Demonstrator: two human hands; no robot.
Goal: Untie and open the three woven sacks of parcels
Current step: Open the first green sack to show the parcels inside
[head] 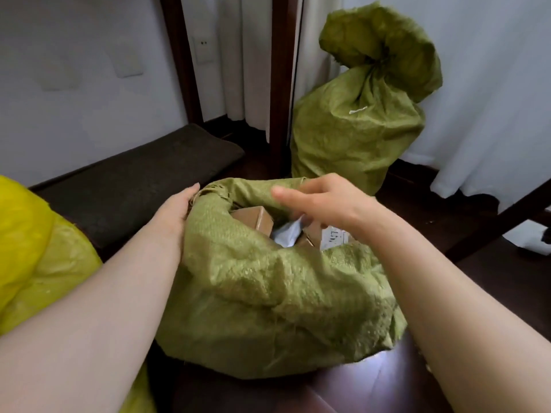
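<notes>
A green woven sack (268, 293) stands open on the floor right in front of me. Inside it show a brown cardboard parcel (253, 220), a grey-white mailer (286, 235) and a white-labelled box (335, 238). My left hand (176, 213) grips the rolled rim of the sack on its left side. Over the far rim, my right hand (325, 201) holds the sack's edge with the fingers curled and blurred. A second green sack (357, 123) stands behind, its neck tied shut. A yellow sack (38, 257) lies at the left edge, only partly in view.
A dark cushion or mat (134, 177) lies on the floor at the left, by the white wall. Dark wooden posts (278, 84) stand between the sacks, and white curtains (492, 99) hang at the right. The dark wooden floor (372, 389) shows at the bottom.
</notes>
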